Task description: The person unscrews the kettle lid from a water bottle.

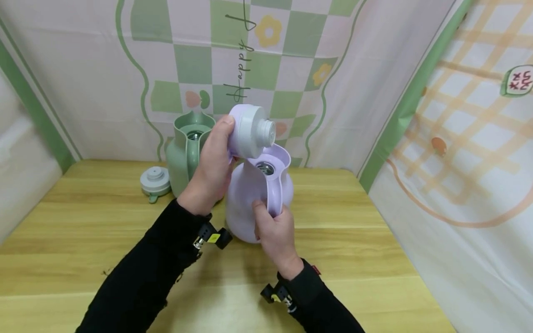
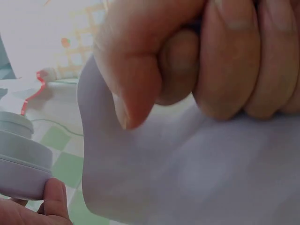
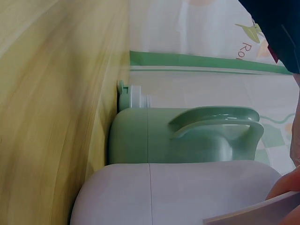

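Note:
My left hand (image 1: 212, 169) holds a lilac lid (image 1: 250, 132), turned sideways above the lilac jug so its grey stopper points right. In the left wrist view this lid (image 2: 23, 161) rests in the fingers at the left edge. My right hand (image 1: 276, 231) grips the handle (image 1: 275, 196) of the lilac vacuum jug (image 1: 243, 203), its thumb lying along the side nearest the left arm. The jug's mouth (image 1: 265, 168) is uncovered and shows a shiny inside. Its curled fingers (image 2: 227, 61) fill the left wrist view.
Just left of the lilac jug stands a green vacuum jug (image 1: 176, 162), also uncovered, partly behind my left hand. A grey lid with a green tab (image 1: 155, 181) lies left of it on the wooden table (image 1: 354, 259). Patterned cloth (image 1: 266, 60) hangs behind.

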`<state>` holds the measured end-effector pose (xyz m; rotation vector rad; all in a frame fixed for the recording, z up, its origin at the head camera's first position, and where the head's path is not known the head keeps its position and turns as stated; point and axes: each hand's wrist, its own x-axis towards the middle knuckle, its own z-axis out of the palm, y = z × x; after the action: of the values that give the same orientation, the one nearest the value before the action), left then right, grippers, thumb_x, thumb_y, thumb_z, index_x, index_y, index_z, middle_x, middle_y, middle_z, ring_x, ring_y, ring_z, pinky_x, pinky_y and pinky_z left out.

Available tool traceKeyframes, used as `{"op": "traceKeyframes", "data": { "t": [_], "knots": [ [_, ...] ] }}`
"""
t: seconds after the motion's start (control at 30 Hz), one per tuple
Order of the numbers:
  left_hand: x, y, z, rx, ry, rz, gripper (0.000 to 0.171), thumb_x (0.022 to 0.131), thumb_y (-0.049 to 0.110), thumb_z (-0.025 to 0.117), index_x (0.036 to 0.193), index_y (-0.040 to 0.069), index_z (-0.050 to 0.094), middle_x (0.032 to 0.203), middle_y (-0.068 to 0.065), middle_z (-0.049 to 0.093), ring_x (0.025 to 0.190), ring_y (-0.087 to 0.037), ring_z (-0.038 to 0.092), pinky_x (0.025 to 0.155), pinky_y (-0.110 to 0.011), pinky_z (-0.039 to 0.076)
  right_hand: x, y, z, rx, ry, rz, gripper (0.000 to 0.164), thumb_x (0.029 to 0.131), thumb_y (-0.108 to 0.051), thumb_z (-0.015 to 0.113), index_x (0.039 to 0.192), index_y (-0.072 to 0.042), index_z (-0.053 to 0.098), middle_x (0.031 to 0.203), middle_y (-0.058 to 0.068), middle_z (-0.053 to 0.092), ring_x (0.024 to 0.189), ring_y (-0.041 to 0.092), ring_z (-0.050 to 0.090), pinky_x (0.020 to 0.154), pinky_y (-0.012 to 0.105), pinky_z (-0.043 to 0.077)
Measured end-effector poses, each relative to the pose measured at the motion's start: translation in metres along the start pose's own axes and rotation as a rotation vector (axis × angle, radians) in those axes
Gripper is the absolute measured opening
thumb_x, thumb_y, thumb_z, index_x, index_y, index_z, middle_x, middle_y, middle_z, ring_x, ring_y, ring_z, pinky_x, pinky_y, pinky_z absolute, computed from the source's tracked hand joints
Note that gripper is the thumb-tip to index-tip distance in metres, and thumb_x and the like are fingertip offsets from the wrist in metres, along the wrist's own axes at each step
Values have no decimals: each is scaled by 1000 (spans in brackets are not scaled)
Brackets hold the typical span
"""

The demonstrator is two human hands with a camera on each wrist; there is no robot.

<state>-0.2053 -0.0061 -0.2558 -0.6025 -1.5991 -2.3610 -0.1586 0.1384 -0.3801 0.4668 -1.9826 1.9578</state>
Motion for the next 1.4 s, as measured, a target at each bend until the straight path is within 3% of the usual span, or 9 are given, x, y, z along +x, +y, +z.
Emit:
{"op": "traceKeyframes", "data": {
  "t": [0.2,0.37,0.57,0.9,1.4],
  "knots": [
    [-5,-3,-2,-157,62,-96,42,109,43,32,130,18,57,114,-5,60,99,-18,57,82,-30,50,3,1,-3,-8,27,18,44,101,-19,62,61,-8,48,44,2,45,37,19,45,38,31,38],
    [-8,-7,-4,-265,83,-114,45,109,48,30,129,20,58,114,-4,63,96,-17,59,77,-27,53,5,2,-5,-23,34,19,44,102,-20,60,61,-9,48,45,3,45,38,21,44,38,32,37],
    [-12,-16,-8,-378,65,-117,45,109,47,27,130,21,59,118,-4,63,98,-17,62,80,-28,54,9,4,-9,-51,56,49,43,101,-23,60,62,-11,47,46,2,45,38,18,45,38,31,39],
    [-18,-28,-14,-474,54,-181,51,111,48,25,139,17,54,129,-7,60,109,-19,63,89,-28,57,15,9,-15,-88,90,38,43,101,-25,60,61,-13,48,46,2,46,38,21,47,38,34,42],
    [-26,-44,-17,-596,148,-289,54,112,49,22,151,18,44,142,-12,54,121,-24,64,100,-34,57,30,14,-24,-97,159,69,43,98,-25,62,58,-14,49,45,1,46,38,19,47,37,34,40]
  ]
}}
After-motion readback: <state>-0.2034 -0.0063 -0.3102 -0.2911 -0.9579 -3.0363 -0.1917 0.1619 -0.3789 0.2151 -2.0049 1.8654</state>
